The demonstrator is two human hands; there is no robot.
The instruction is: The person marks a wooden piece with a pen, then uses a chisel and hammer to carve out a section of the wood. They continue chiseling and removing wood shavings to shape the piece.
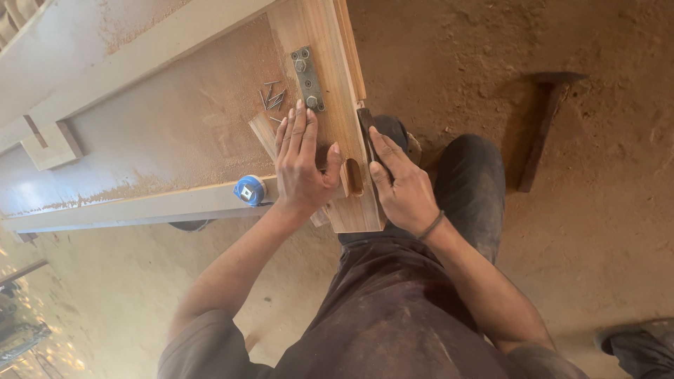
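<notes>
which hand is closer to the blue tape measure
Left. The left hand lies flat on the wooden board, its wrist just right of the blue tape measure. The right hand is farther right, past the board's edge.

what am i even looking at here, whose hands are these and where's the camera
This is one picture from a camera worn on a person's head, looking down at their own two bare hands and dark trousers. There is no machine here.

The left hand lies flat on a wooden board, with the thumb near an oblong slot cut in it. The right hand, with a band on the wrist, presses a dark narrow tool against the board's edge.

On the board sits a metal plate with bolts. Beside it lie a few loose nails, on a large dusty door-like panel. A blue round tape measure rests on its frame. A hammer lies on the dirt floor.
</notes>
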